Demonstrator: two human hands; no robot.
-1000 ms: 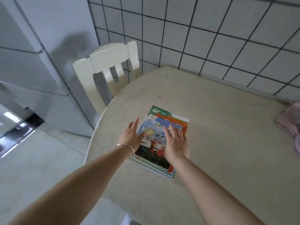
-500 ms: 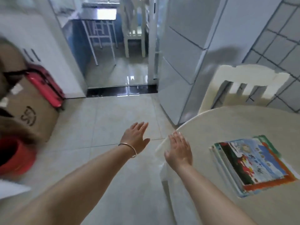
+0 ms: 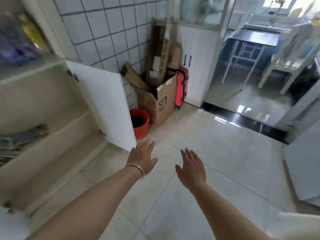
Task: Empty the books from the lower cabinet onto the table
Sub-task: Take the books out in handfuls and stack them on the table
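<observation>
Head view shows both my hands empty and out in front of me over the floor tiles: my left hand, with the bracelet at its wrist, and my right hand each have the fingers spread and relaxed, holding nothing. A second ago those same hands lay flat on a stack of books on the table; since then I have turned away, and the table is out of sight. Just past my left hand stands the open cabinet door, and left of it the lower cabinet, where a blurred stack of books lies on the shelf at the frame's edge. So one load is delivered, I judge, and more remains. Farther off sit a red bucket and a cardboard box.
</observation>
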